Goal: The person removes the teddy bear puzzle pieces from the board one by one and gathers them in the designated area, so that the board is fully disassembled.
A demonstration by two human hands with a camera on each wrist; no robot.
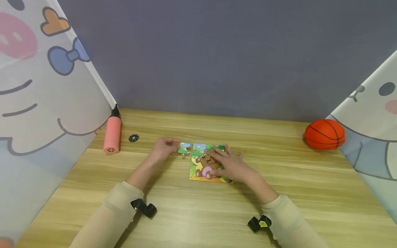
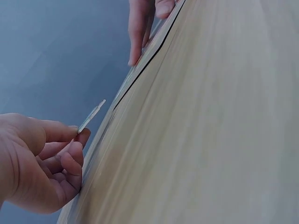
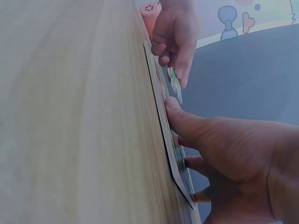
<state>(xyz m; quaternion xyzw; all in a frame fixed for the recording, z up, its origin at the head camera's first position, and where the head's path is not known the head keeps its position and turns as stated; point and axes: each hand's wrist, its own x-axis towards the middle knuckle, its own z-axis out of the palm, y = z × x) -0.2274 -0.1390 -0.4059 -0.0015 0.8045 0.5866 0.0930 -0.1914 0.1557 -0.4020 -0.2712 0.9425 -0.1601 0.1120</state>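
Note:
A jigsaw piece [image 1: 184, 148] with green and blue print is pinched between the thumb and fingers of my left hand [image 1: 162, 150], just left of the puzzle. In the left wrist view the piece [image 2: 92, 115] shows nearly edge-on, raised above the table. The square bear puzzle [image 1: 198, 175] lies flat on the table, its right part covered by my right hand [image 1: 234, 167]. That hand rests on the puzzle with fingers spread; in the right wrist view its thumb [image 3: 174, 106] touches the puzzle's surface.
A pink pump-like bottle [image 1: 112, 135] with a black nozzle stands at the far left, next to a round black disc [image 1: 133, 138]. An orange basketball [image 1: 324, 134] sits at the far right. A grey wall [image 1: 217, 62] rises behind the wooden table [image 1: 192, 213].

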